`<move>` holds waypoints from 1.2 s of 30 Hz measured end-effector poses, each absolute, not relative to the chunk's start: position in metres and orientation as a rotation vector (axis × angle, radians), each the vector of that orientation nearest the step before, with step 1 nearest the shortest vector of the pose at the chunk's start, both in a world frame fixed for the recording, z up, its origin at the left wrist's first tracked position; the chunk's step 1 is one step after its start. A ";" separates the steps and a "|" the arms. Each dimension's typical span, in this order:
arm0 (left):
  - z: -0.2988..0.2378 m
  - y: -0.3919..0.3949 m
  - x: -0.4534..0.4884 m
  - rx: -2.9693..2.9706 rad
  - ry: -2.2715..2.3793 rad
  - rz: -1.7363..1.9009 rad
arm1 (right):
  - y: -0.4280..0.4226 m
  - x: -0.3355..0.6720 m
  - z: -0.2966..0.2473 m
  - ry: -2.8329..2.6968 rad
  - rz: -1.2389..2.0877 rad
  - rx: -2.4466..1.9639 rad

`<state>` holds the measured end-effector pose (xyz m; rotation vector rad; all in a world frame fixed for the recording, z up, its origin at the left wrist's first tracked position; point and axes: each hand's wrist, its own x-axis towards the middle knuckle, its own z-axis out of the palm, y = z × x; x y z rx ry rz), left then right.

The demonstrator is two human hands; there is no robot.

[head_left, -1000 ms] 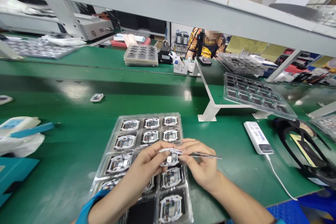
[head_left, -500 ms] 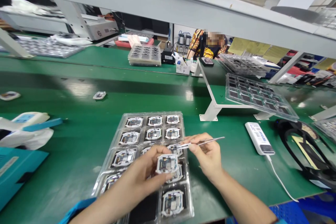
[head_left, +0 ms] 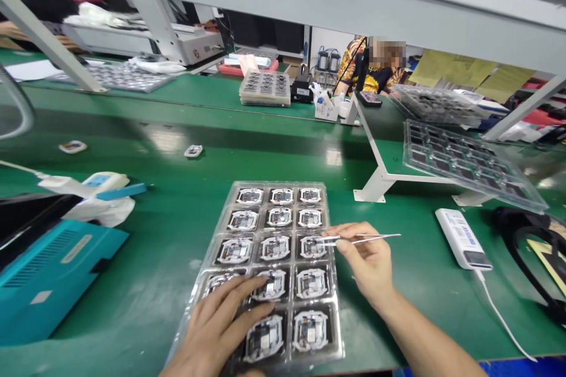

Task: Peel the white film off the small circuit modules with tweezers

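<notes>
A clear plastic blister tray [head_left: 278,184] lies on the green bench, holding several white-framed circuit modules in dark cells, three per row. My left hand [head_left: 216,327] lies over the tray's lower left cells with its fingers apart, holding nothing. Its fingertips reach a module [head_left: 272,284] in the middle of the row. My right hand [head_left: 367,253] pinches slim steel tweezers [head_left: 367,238] just above the tray's right edge. Their near end is over a module [head_left: 313,246] in the right column. The tray's lowest left cells are hidden under my left hand.
A teal case [head_left: 48,271] and a white device with a blue strip [head_left: 106,185] stand to the left. A white power bank [head_left: 462,238] with a cable lies to the right. A clear tray [head_left: 469,165] rests on a raised shelf. A co-worker [head_left: 371,68] sits across the bench.
The module held up in my left hand earlier is no longer in it. That hand now lies flat on the tray. The tweezers remain in my right hand, and the view has turned slightly.
</notes>
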<state>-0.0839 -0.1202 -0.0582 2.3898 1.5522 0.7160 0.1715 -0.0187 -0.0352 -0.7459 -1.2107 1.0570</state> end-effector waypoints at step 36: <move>0.019 -0.020 0.004 0.961 1.124 0.671 | -0.021 0.173 -0.034 -1.490 0.506 -0.655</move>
